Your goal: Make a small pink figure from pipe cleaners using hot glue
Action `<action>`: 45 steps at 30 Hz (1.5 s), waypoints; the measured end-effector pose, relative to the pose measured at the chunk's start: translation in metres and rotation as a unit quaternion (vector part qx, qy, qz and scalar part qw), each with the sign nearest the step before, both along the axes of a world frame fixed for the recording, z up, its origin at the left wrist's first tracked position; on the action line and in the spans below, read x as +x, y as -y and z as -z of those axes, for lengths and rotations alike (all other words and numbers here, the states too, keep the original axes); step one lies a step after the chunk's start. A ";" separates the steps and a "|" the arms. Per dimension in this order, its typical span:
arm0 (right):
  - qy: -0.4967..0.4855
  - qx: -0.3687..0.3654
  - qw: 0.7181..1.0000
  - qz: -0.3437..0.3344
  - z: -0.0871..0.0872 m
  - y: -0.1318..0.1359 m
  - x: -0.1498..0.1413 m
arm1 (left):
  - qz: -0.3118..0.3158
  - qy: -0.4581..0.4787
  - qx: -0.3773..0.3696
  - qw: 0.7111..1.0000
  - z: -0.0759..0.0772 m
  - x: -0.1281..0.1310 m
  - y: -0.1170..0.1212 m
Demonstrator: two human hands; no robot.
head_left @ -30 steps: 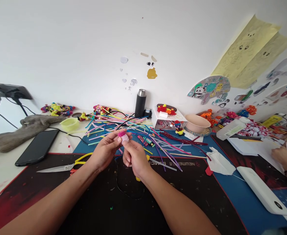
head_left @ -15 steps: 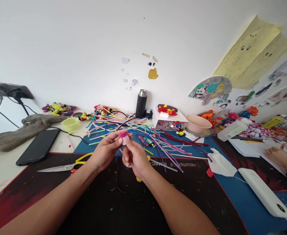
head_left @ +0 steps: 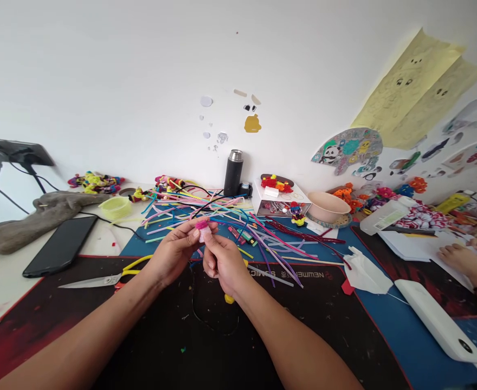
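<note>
A small fuzzy piece, hot pink on top and pale pink below [head_left: 203, 229], is pinched between both my hands above the black desk mat [head_left: 206, 336]. My left hand [head_left: 172, 250] grips it from the left with thumb and forefinger. My right hand [head_left: 222, 261] closes on its lower right side. Just behind the hands, several coloured pipe cleaners [head_left: 238, 225] lie scattered. Yellow-handled scissors [head_left: 104, 277] rest on the mat left of my left forearm.
A black phone [head_left: 62, 245] and grey cloth [head_left: 39, 216] lie at left. A black flask [head_left: 233, 172], a white box of craft bits [head_left: 281, 197] and a pink bowl [head_left: 328, 206] stand at the back. Another person's hands [head_left: 466, 260] work at far right near a white power bank [head_left: 437, 319].
My hands stay in place with small finger shifts on the pink piece. The other person's hands at the right have shifted slightly.
</note>
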State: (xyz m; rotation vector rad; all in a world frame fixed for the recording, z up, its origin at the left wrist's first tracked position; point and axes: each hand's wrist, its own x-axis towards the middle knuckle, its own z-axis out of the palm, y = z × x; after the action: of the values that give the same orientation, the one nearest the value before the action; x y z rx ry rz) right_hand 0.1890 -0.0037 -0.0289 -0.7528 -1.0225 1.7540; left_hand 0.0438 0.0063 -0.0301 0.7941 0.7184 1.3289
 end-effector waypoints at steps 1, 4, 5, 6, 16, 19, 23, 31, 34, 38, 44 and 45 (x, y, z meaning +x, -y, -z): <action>0.001 0.001 1.000 0.000 0.000 0.000 0.000 | 0.001 0.002 -0.001 1.000 0.001 0.000 0.000; 0.000 -0.001 1.000 0.000 0.000 0.001 0.000 | 0.010 0.008 -0.001 1.000 0.002 -0.003 -0.002; -0.001 -0.001 1.000 -0.001 -0.001 0.001 0.000 | 0.015 0.008 0.000 1.000 0.002 -0.004 -0.002; -0.002 -0.001 1.000 -0.004 -0.001 0.001 0.000 | 0.019 0.006 0.003 1.000 0.001 -0.006 -0.002; 0.045 0.032 0.998 -0.020 -0.005 0.001 0.003 | 0.001 -0.085 0.039 0.996 -0.017 -0.010 0.003; 0.057 0.048 0.997 -0.018 -0.006 -0.001 0.005 | 0.001 -0.074 0.040 0.996 -0.019 -0.008 0.005; 0.058 0.060 0.996 -0.014 -0.007 -0.001 0.006 | -0.003 -0.063 0.036 0.997 -0.023 -0.004 0.007; 0.081 0.074 0.994 -0.001 -0.003 -0.006 0.008 | -0.012 -0.052 0.013 0.999 -0.017 0.001 0.007; 0.102 0.087 0.991 -0.010 -0.002 -0.009 0.012 | -0.014 -0.129 0.035 0.991 -0.016 -0.006 0.006; 0.145 0.116 0.982 -0.015 0.001 -0.014 0.018 | -0.041 -0.285 0.069 0.955 -0.023 -0.020 0.003; 0.239 0.161 0.957 -0.029 0.001 -0.012 0.022 | -0.035 -0.373 0.096 0.922 -0.037 -0.034 0.001; 0.245 0.165 0.955 -0.031 0.000 -0.011 0.022 | -0.034 -0.380 0.097 0.919 -0.038 -0.035 0.001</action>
State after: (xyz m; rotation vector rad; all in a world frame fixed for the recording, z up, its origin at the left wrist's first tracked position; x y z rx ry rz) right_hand 0.2108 0.0076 -0.0293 -0.9690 -1.6401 1.4173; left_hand 0.0085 0.0057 0.0082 1.4925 1.2378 1.1452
